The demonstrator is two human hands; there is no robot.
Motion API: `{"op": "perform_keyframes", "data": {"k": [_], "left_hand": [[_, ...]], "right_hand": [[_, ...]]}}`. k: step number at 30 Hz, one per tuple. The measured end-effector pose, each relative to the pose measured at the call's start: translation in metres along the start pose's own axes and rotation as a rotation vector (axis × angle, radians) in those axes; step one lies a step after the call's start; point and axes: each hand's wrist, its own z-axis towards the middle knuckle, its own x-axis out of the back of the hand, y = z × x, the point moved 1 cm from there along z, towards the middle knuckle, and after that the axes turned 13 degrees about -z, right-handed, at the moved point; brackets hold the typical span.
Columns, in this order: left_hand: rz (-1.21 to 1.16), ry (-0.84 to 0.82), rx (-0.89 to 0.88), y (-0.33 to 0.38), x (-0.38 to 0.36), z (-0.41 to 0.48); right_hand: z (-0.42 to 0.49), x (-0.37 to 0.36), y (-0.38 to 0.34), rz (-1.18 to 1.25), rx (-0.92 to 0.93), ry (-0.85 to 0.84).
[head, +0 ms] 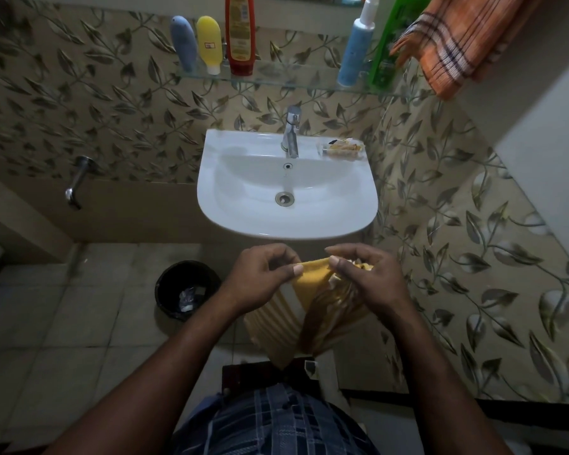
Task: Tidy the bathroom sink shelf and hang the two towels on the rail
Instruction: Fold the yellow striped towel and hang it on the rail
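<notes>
**At the sink:** both my hands hold the yellow towel by its top edge, just in front of the basin's near rim. My left hand pinches the edge between thumb and forefinger. My right hand pinches it just beside the left, thumb on top and the other fingers curled over a bunched fold. With the hands this close together, the cloth hangs in pleats toward my waist and is not spread flat.

**The shelf:** the glass shelf above looks in order. A grey bottle, a yellow bottle and a red bottle stand grouped at its left. A blue bottle and a green bottle stand together at its right. I judge the shelf done, or nearly so. A soap dish sits on the sink's right shoulder beside the tap, and I cannot tell whether it belongs up there.

**The towels:** the orange towel hangs at the upper right, just beside the green bottle. The rail is out of view, so I take that towel as hung but cannot confirm it. That leaves the yellow one, which has to be opened out, carried up to the right and draped beside the orange. By my reckoning this is the last main step, in hand and not yet finished.

A bin stands on the floor to the left of my hands.
</notes>
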Motion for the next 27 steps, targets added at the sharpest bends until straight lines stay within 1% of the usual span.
{"op": "perform_keyframes", "data": {"k": [4, 7, 13, 21, 24, 27], "left_hand": [[0.013, 0.007, -0.067, 0.011, -0.006, 0.003], [0.003, -0.003, -0.065, 0.012, -0.007, 0.004], [-0.019, 0.012, -0.016, 0.001, -0.004, 0.000], [-0.001, 0.097, -0.084, 0.013, -0.010, 0.002], [0.001, 0.077, -0.102, 0.014, -0.012, 0.001], [-0.007, 0.072, -0.062, 0.010, -0.013, 0.000]], "right_hand": [[-0.005, -0.016, -0.010, -0.057, 0.007, -0.108], [-0.005, -0.019, -0.009, -0.095, 0.026, -0.084], [-0.002, -0.003, 0.003, 0.014, 0.024, 0.046], [-0.009, -0.016, -0.009, 0.111, 0.007, -0.061], [-0.009, -0.023, -0.011, 0.006, 0.032, -0.073], [-0.005, -0.018, -0.006, -0.060, 0.057, -0.017]]}}
